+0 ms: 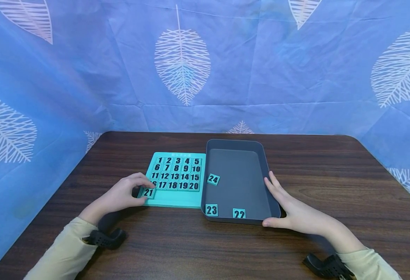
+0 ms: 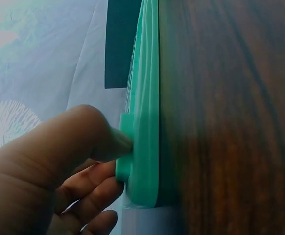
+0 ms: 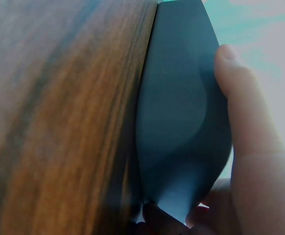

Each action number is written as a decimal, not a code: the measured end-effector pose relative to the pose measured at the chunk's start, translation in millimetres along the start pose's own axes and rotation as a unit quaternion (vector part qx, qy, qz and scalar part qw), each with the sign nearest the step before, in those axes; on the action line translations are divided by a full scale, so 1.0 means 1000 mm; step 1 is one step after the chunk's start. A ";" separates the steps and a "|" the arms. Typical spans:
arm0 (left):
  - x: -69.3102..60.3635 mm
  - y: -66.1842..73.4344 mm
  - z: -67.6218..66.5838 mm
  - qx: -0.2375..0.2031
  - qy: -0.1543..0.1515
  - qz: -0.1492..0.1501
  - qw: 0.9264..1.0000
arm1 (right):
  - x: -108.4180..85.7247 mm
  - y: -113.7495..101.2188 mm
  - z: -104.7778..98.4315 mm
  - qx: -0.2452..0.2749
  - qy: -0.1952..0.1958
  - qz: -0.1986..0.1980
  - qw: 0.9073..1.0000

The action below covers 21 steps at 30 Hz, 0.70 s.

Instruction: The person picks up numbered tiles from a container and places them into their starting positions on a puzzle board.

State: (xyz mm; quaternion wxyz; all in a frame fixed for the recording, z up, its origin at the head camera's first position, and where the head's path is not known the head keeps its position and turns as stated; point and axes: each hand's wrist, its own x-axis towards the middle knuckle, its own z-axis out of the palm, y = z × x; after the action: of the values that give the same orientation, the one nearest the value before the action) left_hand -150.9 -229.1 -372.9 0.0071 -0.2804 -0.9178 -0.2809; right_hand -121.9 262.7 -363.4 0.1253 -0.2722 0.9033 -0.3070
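Note:
My left hand pinches the number 21 tile between thumb and fingers, at the near left corner of a turquoise number board. In the left wrist view that tile sits partly raised above the board's surface. Tiles 1 to 20 fill the board's upper rows in order, the 16 partly hidden by a finger. My right hand holds a dark grey tray at its near right corner, thumb on the front side and fingers along the right side. In the tray lie tiles 24, 23 and 22.
Board and tray stand side by side, touching or nearly so, on a dark wooden table. Behind the table hangs a blue cloth with white leaf prints. Each wrist wears a black band.

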 end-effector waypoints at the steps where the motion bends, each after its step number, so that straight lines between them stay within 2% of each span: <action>1: 0.000 0.000 -0.001 -0.003 -0.003 -0.002 1.000 | 0.000 0.000 0.000 0.000 0.000 0.000 1.000; 8: -0.001 -0.004 -0.004 -0.035 -0.018 -0.006 0.999 | 0.000 -0.001 0.000 -0.001 0.000 -0.001 1.000; 13: -0.002 -0.004 -0.009 -0.062 -0.031 -0.031 0.997 | 0.000 -0.001 -0.001 0.004 -0.002 -0.001 1.000; 16: -0.003 -0.005 -0.009 -0.066 -0.033 -0.040 0.997 | 0.000 0.000 -0.001 0.003 -0.001 -0.002 1.000; 21: -0.003 -0.007 -0.008 -0.065 -0.030 -0.039 0.997 | 0.000 0.000 0.000 -0.001 -0.001 -0.002 1.000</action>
State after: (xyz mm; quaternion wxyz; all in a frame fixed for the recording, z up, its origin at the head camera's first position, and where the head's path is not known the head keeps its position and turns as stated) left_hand -153.2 -239.8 -370.0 -0.0496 -0.2525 -0.9076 -0.3317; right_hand -122.3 262.5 -363.3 0.1247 -0.2747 0.9030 -0.3058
